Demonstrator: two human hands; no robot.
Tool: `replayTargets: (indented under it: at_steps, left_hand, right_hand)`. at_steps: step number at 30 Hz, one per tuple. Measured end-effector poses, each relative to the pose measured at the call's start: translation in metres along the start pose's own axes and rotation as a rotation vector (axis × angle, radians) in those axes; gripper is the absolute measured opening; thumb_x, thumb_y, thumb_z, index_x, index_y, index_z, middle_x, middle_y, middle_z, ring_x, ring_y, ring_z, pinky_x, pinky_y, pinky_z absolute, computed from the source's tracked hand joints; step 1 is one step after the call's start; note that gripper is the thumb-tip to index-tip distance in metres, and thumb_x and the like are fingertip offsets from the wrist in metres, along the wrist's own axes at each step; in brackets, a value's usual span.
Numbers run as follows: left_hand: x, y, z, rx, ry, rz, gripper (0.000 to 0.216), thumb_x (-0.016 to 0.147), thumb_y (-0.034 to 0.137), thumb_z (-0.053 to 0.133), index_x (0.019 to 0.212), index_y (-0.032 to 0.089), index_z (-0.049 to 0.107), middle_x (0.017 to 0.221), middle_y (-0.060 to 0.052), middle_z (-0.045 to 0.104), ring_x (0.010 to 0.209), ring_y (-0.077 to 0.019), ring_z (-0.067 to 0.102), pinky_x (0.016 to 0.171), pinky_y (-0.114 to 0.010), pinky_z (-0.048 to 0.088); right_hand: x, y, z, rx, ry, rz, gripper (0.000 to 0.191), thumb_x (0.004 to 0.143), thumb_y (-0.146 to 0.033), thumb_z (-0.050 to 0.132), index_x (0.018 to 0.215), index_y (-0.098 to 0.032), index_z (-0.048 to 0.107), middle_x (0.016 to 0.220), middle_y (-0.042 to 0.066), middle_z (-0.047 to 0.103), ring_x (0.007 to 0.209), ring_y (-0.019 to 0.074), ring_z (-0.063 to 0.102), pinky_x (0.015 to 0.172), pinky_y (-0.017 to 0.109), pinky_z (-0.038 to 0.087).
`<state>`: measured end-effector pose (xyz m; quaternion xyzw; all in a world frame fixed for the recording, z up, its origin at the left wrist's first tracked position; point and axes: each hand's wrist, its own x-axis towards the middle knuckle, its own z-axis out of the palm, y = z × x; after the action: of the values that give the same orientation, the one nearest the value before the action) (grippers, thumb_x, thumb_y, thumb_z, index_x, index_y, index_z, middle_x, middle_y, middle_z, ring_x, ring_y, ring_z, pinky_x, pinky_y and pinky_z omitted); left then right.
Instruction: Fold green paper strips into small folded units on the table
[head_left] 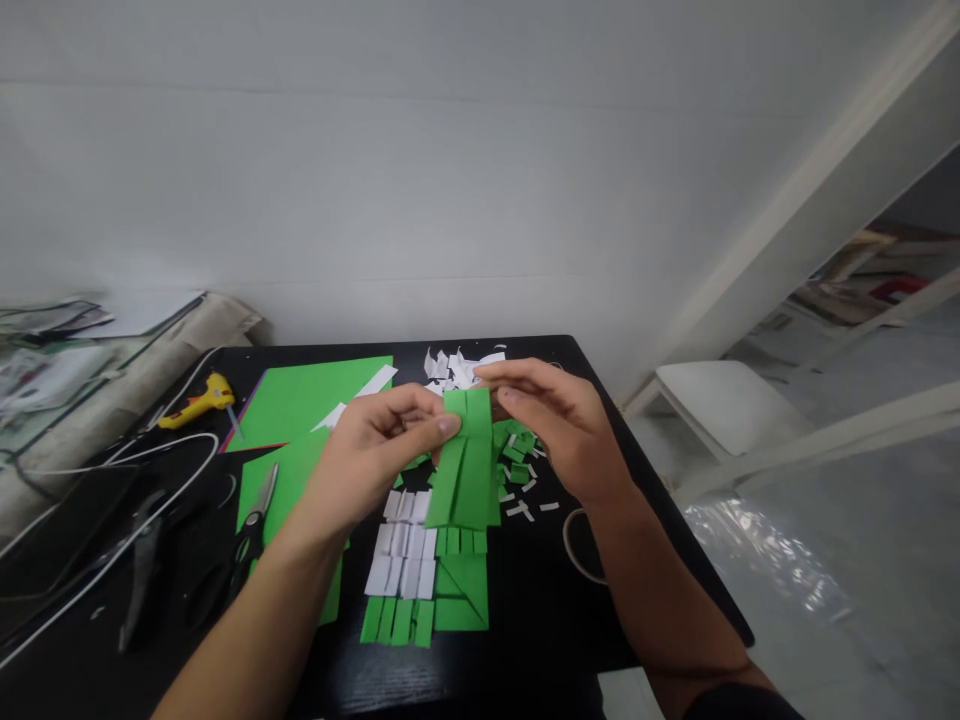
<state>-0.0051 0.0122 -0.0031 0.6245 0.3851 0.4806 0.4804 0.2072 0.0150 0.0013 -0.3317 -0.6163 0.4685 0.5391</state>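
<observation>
Both my hands hold a folded green paper piece (466, 470) up above a black table (540, 610). My left hand (375, 450) pinches its upper left edge with thumb and fingers closed. My right hand (551, 415) pinches the top right corner. Below it lie rows of small white paper strips (403, 550) and green paper strips (397, 620), beside a green folded square (463, 592).
Green paper sheets (311, 395) lie at the back left, with scissors (251, 530) on them. A yellow glue gun (196, 400), pliers (142, 575) and white cables (112, 475) sit at the left. White scraps (454, 368) and green scraps (517, 455) litter the back. A white chair (724, 405) stands right.
</observation>
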Motion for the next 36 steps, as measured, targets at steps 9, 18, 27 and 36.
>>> replayTargets:
  at_steps: [9, 18, 27, 36]
  left_hand:
    - [0.007, -0.008, -0.003, -0.364, -0.115, -0.333, 0.029, 0.080, 0.042, 0.089, 0.075, 0.020, 0.073, 0.064, -0.001, 0.063, 0.051, -0.0114, 0.054, 0.047, -0.025, 0.044]
    - [0.006, -0.008, -0.001, -0.350, -0.103, -0.260, 0.030, 0.087, 0.044, 0.086, 0.075, 0.019, 0.074, 0.062, -0.001, 0.063, 0.051, -0.0108, 0.054, 0.048, -0.024, 0.044]
    - [-0.004, -0.008, 0.009, 0.259, 0.069, 0.298, 0.015, 0.100, 0.026, 0.072, 0.085, 0.023, 0.071, 0.072, 0.004, 0.065, 0.063, -0.0087, 0.054, 0.058, -0.022, 0.043]
    - [-0.003, -0.009, 0.008, 0.459, 0.065, 0.488, 0.015, 0.102, 0.021, 0.070, 0.087, 0.024, 0.067, 0.075, 0.004, 0.068, 0.067, -0.0098, 0.060, 0.063, -0.025, 0.047]
  right_hand:
    - [-0.004, -0.004, 0.004, 0.104, -0.069, 0.011, 0.016, 0.096, -0.028, 0.078, 0.110, -0.028, 0.084, 0.095, 0.001, 0.083, 0.088, 0.0197, 0.080, 0.082, 0.036, 0.069]
    - [-0.004, -0.006, 0.004, 0.150, -0.069, 0.019, 0.014, 0.095, -0.027, 0.079, 0.109, -0.027, 0.084, 0.094, 0.001, 0.083, 0.084, 0.0167, 0.079, 0.079, 0.032, 0.068]
    - [0.000, 0.001, 0.006, 0.080, 0.004, 0.018, 0.014, 0.084, -0.030, 0.090, 0.091, -0.022, 0.081, 0.085, 0.001, 0.079, 0.079, 0.0162, 0.075, 0.072, 0.029, 0.063]
    - [-0.001, 0.002, 0.009, -0.004, 0.034, -0.082, 0.007, 0.088, -0.026, 0.087, 0.087, -0.023, 0.080, 0.085, 0.001, 0.079, 0.079, 0.0161, 0.074, 0.078, 0.031, 0.064]
